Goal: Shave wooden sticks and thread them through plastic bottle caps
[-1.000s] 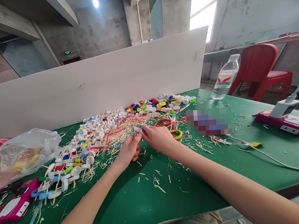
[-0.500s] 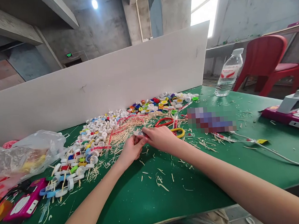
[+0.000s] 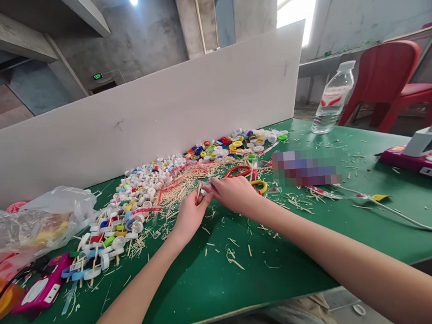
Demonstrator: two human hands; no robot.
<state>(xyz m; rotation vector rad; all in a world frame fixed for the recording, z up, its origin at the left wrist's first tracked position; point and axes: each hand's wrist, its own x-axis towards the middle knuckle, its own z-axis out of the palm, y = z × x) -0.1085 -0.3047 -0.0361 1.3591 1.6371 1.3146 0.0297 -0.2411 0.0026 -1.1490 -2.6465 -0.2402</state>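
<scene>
In the middle of the green table, my left hand [image 3: 190,214] is closed, thumb and fingers pinching what looks like a thin wooden stick [image 3: 198,190]. My right hand [image 3: 233,194] is closed against it, its fingertips pressed on a small whitish, shiny piece that the fingers mostly cover. Behind both hands lies a pile of thin wooden sticks [image 3: 181,190]. Scissors with a red and yellow handle [image 3: 259,186] lie just beyond my right hand, partly hidden by it. White bottle caps [image 3: 144,187] are heaped to the left, and some nearer ones have sticks attached.
A white board [image 3: 154,122] stands along the back. Coloured caps [image 3: 233,145] lie before it. At right are a water bottle [image 3: 333,99], a blurred-out packet [image 3: 305,168], a cable and a power strip [image 3: 419,162]. Left hold plastic bags [image 3: 60,212] and another power strip [image 3: 43,285].
The view has tilted and shifted slightly. My hands stay together in the same place, the fingers moving a little on the small held piece. The stick now shows upright at my left fingertips.
</scene>
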